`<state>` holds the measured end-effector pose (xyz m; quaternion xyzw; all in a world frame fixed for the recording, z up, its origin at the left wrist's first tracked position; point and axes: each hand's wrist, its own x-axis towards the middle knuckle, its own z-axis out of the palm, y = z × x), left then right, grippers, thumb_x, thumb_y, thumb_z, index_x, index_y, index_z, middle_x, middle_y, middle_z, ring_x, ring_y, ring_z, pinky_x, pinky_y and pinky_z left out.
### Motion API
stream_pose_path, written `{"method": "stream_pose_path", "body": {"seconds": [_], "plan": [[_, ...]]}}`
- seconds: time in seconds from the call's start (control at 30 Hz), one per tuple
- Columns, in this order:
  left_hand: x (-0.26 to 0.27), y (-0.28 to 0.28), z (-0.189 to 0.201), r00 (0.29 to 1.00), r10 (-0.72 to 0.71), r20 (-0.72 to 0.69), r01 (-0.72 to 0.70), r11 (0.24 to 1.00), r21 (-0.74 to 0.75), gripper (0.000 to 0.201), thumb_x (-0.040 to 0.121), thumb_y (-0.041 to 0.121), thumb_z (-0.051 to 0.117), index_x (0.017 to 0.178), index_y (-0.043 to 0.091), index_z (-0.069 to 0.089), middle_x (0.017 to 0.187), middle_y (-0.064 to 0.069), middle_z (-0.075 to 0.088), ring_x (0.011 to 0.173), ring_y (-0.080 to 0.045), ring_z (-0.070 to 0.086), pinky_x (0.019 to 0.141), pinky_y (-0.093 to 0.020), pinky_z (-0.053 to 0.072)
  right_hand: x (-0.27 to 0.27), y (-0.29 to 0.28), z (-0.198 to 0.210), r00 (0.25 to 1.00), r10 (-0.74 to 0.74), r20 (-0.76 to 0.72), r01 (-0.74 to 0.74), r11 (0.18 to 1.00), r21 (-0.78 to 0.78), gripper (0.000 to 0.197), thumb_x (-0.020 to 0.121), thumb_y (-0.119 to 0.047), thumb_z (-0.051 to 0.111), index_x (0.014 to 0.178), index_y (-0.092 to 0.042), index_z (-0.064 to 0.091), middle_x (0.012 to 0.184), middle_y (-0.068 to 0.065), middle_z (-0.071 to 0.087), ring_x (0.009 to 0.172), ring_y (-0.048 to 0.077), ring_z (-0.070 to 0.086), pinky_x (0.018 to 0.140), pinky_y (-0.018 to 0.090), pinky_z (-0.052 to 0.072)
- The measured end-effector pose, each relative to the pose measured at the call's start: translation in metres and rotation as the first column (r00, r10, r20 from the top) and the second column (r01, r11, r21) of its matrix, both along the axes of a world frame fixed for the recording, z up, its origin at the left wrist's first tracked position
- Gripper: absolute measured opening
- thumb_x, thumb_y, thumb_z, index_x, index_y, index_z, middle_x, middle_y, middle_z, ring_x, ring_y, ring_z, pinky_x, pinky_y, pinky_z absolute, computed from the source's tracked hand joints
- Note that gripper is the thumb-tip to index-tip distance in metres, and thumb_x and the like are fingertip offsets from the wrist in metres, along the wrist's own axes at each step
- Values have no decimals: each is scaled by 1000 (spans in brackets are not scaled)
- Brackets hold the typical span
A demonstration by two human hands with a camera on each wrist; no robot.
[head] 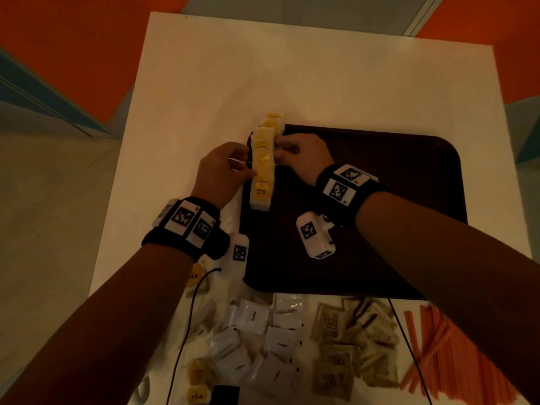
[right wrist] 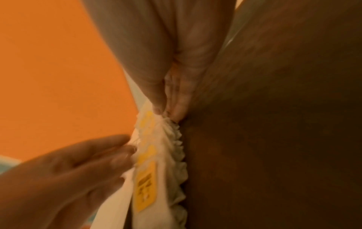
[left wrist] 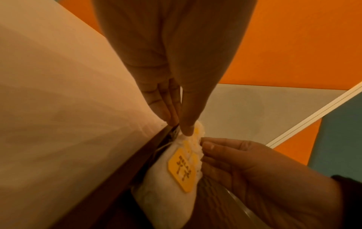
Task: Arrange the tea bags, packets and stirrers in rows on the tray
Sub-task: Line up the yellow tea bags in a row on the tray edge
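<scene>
A row of white tea bags point(head: 263, 165) with yellow tags lies along the left edge of the dark brown tray point(head: 380, 176). My left hand point(head: 245, 168) presses the row's left side with straight fingers. From the other side, my right hand point(head: 280, 153) touches it with straight fingers. In the left wrist view my left hand point(left wrist: 184, 128) meets the tea bags point(left wrist: 172, 178) by the tray rim point(left wrist: 117, 178), and the right hand point(left wrist: 205, 148) touches their frilled edge. The right wrist view shows my right hand point(right wrist: 168, 111) on the tea bags point(right wrist: 156, 155) and the left hand point(right wrist: 125, 148) alongside.
On the white table point(head: 321, 77), in front of the tray, lie white coffee packets point(head: 263, 340), brown sugar packets point(head: 356, 346) and orange stirrers point(head: 438, 346). Loose tea bags point(head: 198, 378) sit at the near left. Two thin black cables point(head: 187, 331) cross the near table.
</scene>
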<state>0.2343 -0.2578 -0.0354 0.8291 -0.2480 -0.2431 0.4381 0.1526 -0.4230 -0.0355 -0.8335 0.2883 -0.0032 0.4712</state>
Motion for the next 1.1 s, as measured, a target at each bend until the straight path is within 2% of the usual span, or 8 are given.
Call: {"method": "stream_pose_path", "body": {"seconds": [0.23,0.4,0.53,0.63,0.8,0.9,1.03,1.1], "plan": [[10,-13,0,997,63,34,-64,997,33,37,78,14,73,114,12,61,115,-1,63,81,-11,59,65,-10,43,15,-14,-3,978,-200,62,204,976,-71,31,88,-8,59,118,-8,57,109,9,65,100,15,59,84,14,41],[19,-23,2,994,95,49,-97,995,38,35,81,16,70,115,13,63,115,1,64,81,-9,57,65,-6,38,21,-7,-6,991,-119,53,122,991,-58,22,87,-8,59,108,-8,64,109,8,67,102,18,61,93,24,47],[21,-27,1,994,100,34,-101,995,12,28,80,13,70,108,12,66,103,3,63,79,-9,58,59,2,39,19,-4,-5,994,-88,67,87,996,9,24,87,-5,58,110,-7,65,112,9,66,105,18,61,91,19,44],[22,-28,-2,995,96,31,-97,995,25,27,80,14,70,106,13,66,100,6,62,78,-8,58,62,-2,41,18,-3,-4,994,-97,57,94,994,49,25,86,-8,61,110,-6,64,114,10,66,106,19,61,92,21,45],[27,-29,-7,994,98,38,-98,995,10,33,82,17,69,114,10,63,108,3,62,86,-8,58,69,-4,41,7,-3,-12,976,-215,16,214,976,40,13,86,-11,60,98,-10,64,101,5,62,98,23,61,86,43,54],[37,-33,-8,996,89,10,-89,996,-9,34,89,16,61,121,6,58,120,-8,62,104,-14,59,86,-16,43,-2,1,-15,979,-205,-14,205,974,91,11,87,-8,58,95,-13,65,96,0,61,95,22,63,84,43,55],[51,-44,-4,997,-69,24,68,997,28,34,93,9,53,126,2,53,126,-15,58,114,-17,55,80,-1,39,-8,10,-9,976,-216,-28,216,942,258,16,88,-5,58,103,-5,63,105,11,64,95,25,65,80,39,58],[56,-48,-2,991,-122,55,120,992,44,34,93,5,51,127,2,54,126,-16,58,115,-21,55,85,-6,39,-10,13,-7,973,-226,-46,230,923,308,16,89,-6,58,104,-5,62,106,11,63,94,25,65,78,37,58]]}}
